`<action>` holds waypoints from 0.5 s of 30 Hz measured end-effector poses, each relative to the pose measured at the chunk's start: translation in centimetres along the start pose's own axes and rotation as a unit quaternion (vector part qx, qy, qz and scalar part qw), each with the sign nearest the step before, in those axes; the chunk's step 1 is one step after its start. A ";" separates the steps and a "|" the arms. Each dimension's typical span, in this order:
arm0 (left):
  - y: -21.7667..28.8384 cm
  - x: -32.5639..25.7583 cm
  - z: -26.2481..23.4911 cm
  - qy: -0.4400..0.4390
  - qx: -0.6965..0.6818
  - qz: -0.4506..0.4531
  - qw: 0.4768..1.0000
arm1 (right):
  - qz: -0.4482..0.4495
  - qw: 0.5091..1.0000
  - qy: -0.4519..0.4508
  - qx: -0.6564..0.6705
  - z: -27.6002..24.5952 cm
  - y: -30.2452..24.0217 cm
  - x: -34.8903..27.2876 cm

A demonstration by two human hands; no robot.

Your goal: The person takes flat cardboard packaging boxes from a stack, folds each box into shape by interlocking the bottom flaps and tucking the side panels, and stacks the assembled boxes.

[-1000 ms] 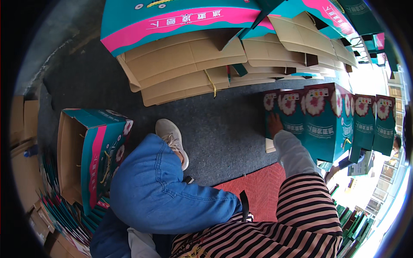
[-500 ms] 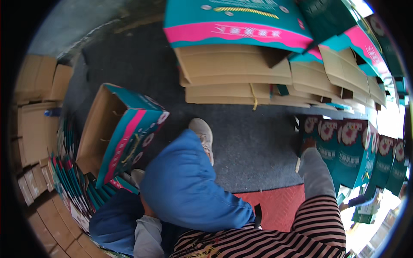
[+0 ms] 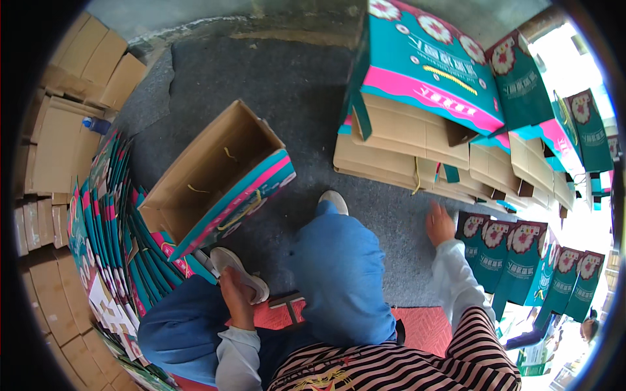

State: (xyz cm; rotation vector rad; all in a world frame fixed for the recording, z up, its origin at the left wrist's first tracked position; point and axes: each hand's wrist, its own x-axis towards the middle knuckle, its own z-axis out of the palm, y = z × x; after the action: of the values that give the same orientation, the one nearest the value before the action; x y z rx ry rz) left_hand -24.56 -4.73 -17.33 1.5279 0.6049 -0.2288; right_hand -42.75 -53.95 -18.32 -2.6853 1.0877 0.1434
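My right hand [image 3: 441,225] is out ahead with its fingers stretched, holding nothing that I can see. It hovers over the dark floor, just left of a row of upright green gift boxes [image 3: 525,260] with flower prints. My left hand [image 3: 236,300] hangs low beside my left shoe [image 3: 241,277]; its fingers look extended, partly foreshortened, with nothing visible in them. Ahead of the left hand, an open-topped green and pink carton [image 3: 261,202] lies tilted. Its bare brown inside and yellow cord ends show. Neither hand touches it.
Flattened green cartons [image 3: 134,260] stand packed along the left, next to brown cardboard boxes [image 3: 72,146] and a blue bottle [image 3: 96,125]. Stacked open green and pink cartons [image 3: 424,72] fill the far right. A red mat [image 3: 420,329] lies under me.
My right hand has come away from the row of green boxes, toward the left. My left hand shows more fully beside the shoe. The view has shifted, and the open carton appears at another angle.
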 end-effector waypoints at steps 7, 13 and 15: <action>0.6 -0.9 0.8 0.028 0.026 -0.073 0.997 | -0.154 0.892 -0.399 -0.145 2.9 4.3 -5.7; 0.2 -0.9 3.3 -0.052 0.032 -0.090 0.994 | -0.188 0.964 -0.122 0.143 -9.8 -12.8 2.1; 0.5 -1.4 3.7 -0.073 0.030 -0.085 0.993 | -0.258 0.947 -0.079 0.172 -11.1 -17.4 4.5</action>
State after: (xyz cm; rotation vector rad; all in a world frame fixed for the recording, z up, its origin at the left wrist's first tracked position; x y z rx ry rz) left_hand -24.65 -8.66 -16.48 1.5027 0.6150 -0.4884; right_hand -27.39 -47.75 -5.24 -2.4827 0.3024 0.0637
